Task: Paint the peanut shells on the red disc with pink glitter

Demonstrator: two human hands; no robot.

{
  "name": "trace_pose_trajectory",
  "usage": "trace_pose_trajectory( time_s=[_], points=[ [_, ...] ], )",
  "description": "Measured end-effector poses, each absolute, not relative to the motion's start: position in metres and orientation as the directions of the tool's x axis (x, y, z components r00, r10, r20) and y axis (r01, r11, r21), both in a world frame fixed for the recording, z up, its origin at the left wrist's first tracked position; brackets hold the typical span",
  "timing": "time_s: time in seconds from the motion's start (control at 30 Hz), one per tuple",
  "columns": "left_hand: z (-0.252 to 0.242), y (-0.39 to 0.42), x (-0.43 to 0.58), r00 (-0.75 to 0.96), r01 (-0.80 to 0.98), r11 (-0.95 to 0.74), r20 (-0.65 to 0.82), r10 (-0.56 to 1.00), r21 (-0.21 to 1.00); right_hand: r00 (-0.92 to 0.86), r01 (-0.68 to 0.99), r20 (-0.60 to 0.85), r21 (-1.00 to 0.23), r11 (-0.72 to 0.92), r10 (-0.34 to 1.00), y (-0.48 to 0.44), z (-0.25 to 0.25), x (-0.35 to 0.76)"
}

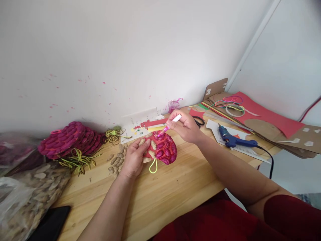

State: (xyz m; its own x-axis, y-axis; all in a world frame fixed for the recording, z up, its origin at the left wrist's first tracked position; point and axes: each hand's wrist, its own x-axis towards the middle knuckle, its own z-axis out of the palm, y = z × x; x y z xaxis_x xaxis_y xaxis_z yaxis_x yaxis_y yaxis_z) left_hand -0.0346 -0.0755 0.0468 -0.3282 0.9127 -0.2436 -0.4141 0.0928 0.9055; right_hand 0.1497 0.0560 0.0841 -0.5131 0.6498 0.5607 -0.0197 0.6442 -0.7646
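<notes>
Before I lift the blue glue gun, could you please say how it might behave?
The blue glue gun would likely stay rigid, given its hard-looking body. Its trailing black cord may tug; the white sheet beneath could slide.

Wall: we face off-white, pink specks scattered low down.
Corner strip: we see it slanting at right.
Tabletop: we find pale wood with visible grain.
Light: we get soft, even brightness.
</notes>
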Motion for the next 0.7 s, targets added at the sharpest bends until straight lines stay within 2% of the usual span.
trace_pose_trajectory(
  time_s=[0.1, 0.27, 0.43, 0.57, 0.7],
  points=[
    [0.049, -0.076, -0.035, -0.308, -0.422, 0.087, -0.233, 0.922, 0.902, -0.484, -0.064, 0.555, -0.794, 0.605, 0.677, 0.059, 0.083, 0.15],
    [0.049, -0.078, -0.036, -0.276, -0.449, 0.062, -0.205, 0.939, 0.891, -0.533, -0.182, 0.519, -0.842, 0.508, 0.669, 0.06, 0.085, 0.149],
    [0.049, -0.077, -0.036, -0.246, -0.459, 0.043, -0.174, 0.954, 0.887, -0.548, -0.179, 0.5, -0.853, 0.49, 0.67, 0.059, 0.088, 0.15],
    [0.055, -0.076, -0.031, -0.245, -0.501, 0.056, -0.204, 0.948, 0.863, -0.556, -0.167, 0.498, -0.852, 0.497, 0.666, 0.062, 0.086, 0.151],
    [0.056, -0.081, -0.027, -0.254, -0.523, 0.085, -0.25, 0.934, 0.848, -0.6, -0.17, 0.439, -0.887, 0.429, 0.669, 0.063, 0.085, 0.15]
  ],
)
